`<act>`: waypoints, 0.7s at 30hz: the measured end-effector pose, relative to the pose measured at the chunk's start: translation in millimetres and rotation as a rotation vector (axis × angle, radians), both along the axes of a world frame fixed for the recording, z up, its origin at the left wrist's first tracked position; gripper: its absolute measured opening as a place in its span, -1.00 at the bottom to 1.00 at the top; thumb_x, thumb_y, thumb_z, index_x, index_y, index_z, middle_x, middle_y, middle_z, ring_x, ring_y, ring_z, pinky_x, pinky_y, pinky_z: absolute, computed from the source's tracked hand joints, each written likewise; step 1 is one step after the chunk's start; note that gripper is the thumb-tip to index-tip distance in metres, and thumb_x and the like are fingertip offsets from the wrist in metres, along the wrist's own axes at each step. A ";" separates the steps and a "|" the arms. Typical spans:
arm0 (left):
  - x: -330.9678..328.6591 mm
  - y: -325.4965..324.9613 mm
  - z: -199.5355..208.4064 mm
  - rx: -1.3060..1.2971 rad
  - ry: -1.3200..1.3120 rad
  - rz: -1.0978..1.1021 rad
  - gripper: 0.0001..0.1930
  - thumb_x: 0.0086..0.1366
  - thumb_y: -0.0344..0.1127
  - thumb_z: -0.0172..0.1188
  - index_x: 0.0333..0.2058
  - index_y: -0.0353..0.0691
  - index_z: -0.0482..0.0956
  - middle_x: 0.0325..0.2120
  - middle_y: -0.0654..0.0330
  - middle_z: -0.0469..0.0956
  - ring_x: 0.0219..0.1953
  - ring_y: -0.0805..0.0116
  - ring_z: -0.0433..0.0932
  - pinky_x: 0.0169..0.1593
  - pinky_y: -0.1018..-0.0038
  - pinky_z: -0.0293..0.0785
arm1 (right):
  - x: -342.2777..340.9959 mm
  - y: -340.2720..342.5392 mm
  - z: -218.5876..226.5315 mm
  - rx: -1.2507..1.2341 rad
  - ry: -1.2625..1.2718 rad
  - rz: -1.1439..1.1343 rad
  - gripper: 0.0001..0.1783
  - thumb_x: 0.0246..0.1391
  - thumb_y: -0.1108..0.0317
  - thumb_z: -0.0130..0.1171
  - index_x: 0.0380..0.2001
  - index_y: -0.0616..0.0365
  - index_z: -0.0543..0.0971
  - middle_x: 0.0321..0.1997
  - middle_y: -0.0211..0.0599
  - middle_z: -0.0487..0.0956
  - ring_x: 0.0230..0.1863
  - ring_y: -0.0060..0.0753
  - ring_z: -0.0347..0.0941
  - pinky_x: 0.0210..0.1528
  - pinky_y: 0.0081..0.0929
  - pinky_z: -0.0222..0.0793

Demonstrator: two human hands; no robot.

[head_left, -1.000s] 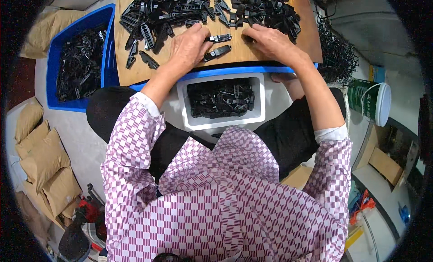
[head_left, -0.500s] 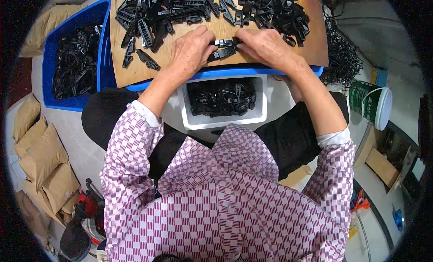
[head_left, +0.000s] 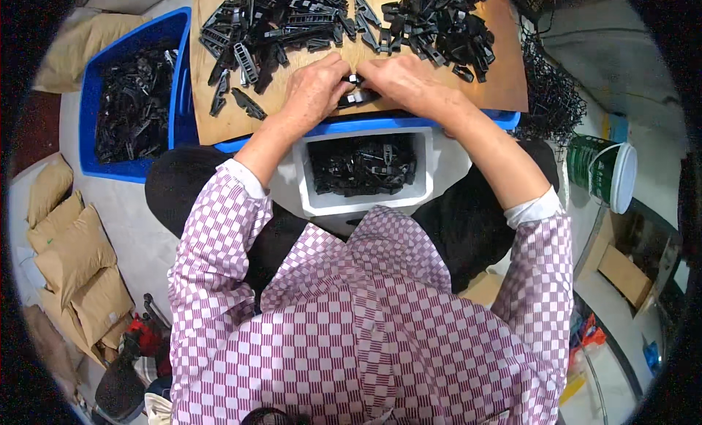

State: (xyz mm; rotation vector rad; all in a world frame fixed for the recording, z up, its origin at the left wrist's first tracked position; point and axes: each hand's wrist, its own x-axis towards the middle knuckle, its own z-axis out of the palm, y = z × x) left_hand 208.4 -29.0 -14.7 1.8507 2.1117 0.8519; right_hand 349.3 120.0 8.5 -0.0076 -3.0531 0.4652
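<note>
My left hand (head_left: 314, 90) and my right hand (head_left: 404, 81) meet near the front edge of a wooden board (head_left: 292, 63). Both are closed with fingertips around a small black plastic part (head_left: 355, 79), mostly covered by the fingers. Just below them a second black plastic part (head_left: 358, 98) lies at the board's edge; the hands partly hide it. Beyond my left hand spreads a heap of long, ladder-like black plastic parts (head_left: 274, 19). A heap of shorter black clip-like pieces (head_left: 442, 30) lies beyond my right hand.
Below the board's edge stands a white foam box (head_left: 365, 205) with black parts inside. A blue bin (head_left: 183, 81) of black parts is at the left. Black plastic lattice scraps (head_left: 552, 88) and a green bucket (head_left: 596, 169) are at the right, brown sacks (head_left: 77, 253) at the lower left.
My hands have come closer together, the right one moving left, so the black part between them shows less. The whole view has shifted slightly.
</note>
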 end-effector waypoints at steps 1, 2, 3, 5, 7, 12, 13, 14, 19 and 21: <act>-0.4 -0.2 -0.3 0.012 -0.004 0.005 -0.82 0.06 -0.39 0.31 -0.37 -0.28 0.51 -0.41 0.09 0.47 -0.29 0.00 0.54 -0.23 0.22 0.50 | -1.0 1.4 0.3 0.021 -0.041 -0.006 -0.80 0.08 0.33 0.08 -0.24 0.16 0.44 -0.33 -0.05 0.61 -0.32 0.12 0.57 -0.33 -0.04 0.48; 1.2 -1.4 2.2 0.016 0.007 0.008 -0.82 0.06 -0.39 0.31 -0.37 -0.28 0.51 -0.41 0.09 0.47 -0.29 0.00 0.54 -0.23 0.22 0.50 | -1.0 4.5 3.0 0.025 -0.031 -0.004 -0.80 0.08 0.33 0.08 -0.24 0.16 0.44 -0.33 -0.05 0.61 -0.32 0.12 0.57 -0.33 -0.04 0.48; 4.0 -4.9 4.4 -0.017 0.011 -0.024 -0.83 0.08 -0.39 0.29 -0.36 -0.27 0.52 -0.40 0.08 0.48 -0.29 -0.01 0.54 -0.23 0.20 0.49 | 0.7 10.1 7.0 -0.026 -0.097 -0.013 -0.79 0.10 0.31 0.09 -0.23 0.16 0.44 -0.30 -0.05 0.60 -0.27 0.11 0.55 -0.28 -0.06 0.47; 11.1 -9.2 10.4 -0.084 0.016 -0.092 -0.83 0.12 -0.37 0.26 -0.32 -0.26 0.52 -0.37 0.08 0.51 -0.29 -0.02 0.55 -0.23 0.15 0.49 | 7.2 19.5 15.1 -0.130 -0.232 -0.038 -0.77 0.13 0.26 0.11 -0.22 0.14 0.42 -0.24 -0.06 0.58 -0.18 0.08 0.52 -0.19 -0.11 0.45; 13.2 -1.7 11.2 -0.045 -0.028 -0.044 -0.84 0.14 -0.37 0.23 -0.31 -0.25 0.52 -0.35 0.07 0.52 -0.28 -0.03 0.56 -0.22 0.14 0.49 | 8.8 30.6 11.1 -0.090 -0.120 -0.142 -0.77 0.12 0.26 0.11 -0.20 0.13 0.42 -0.23 -0.06 0.58 -0.18 0.07 0.52 -0.18 -0.11 0.45; 0.9 53.3 21.6 0.049 0.058 0.078 -0.80 0.26 -0.32 0.09 -0.18 -0.25 0.47 -0.32 -0.04 0.51 -0.20 -0.06 0.58 -0.18 0.11 0.49 | 2.8 38.3 -5.6 0.037 0.028 -0.348 -0.73 0.11 0.25 0.14 -0.14 0.07 0.44 -0.23 -0.07 0.56 -0.15 0.03 0.52 -0.16 -0.11 0.45; 1.7 58.8 23.3 0.048 0.060 0.076 -0.80 0.26 -0.32 0.09 -0.18 -0.25 0.47 -0.32 -0.04 0.51 -0.20 -0.06 0.58 -0.18 0.11 0.49 | 2.3 37.2 -6.7 0.062 -0.007 -0.348 -0.72 0.11 0.25 0.15 -0.13 0.06 0.44 -0.24 -0.07 0.55 -0.14 0.03 0.52 -0.16 -0.11 0.45; 2.8 63.3 24.8 -0.017 0.137 0.060 -0.80 0.25 -0.34 0.08 -0.17 -0.24 0.47 -0.29 -0.04 0.51 -0.20 -0.06 0.58 -0.18 0.11 0.50 | 2.9 36.4 -7.3 0.061 -0.006 -0.349 -0.72 0.11 0.25 0.15 -0.13 0.06 0.44 -0.24 -0.07 0.55 -0.14 0.03 0.52 -0.16 -0.11 0.45; 3.8 46.8 28.3 -0.233 0.408 -0.090 -0.79 0.17 -0.41 0.11 -0.19 -0.27 0.47 -0.23 -0.01 0.51 -0.22 -0.05 0.59 -0.20 0.16 0.53 | 13.8 34.7 -9.4 0.081 -0.033 -0.318 -0.73 0.10 0.23 0.16 -0.18 0.07 0.43 -0.29 -0.08 0.55 -0.18 0.04 0.53 -0.20 -0.09 0.45; 0.7 28.7 29.3 -0.272 0.463 -0.154 -0.78 0.14 -0.44 0.13 -0.20 -0.29 0.48 -0.23 0.00 0.51 -0.23 -0.04 0.60 -0.21 0.19 0.54 | 21.5 35.6 -9.8 0.110 0.001 -0.285 -0.73 0.10 0.20 0.16 -0.20 0.08 0.42 -0.31 -0.09 0.57 -0.21 0.03 0.54 -0.23 -0.08 0.45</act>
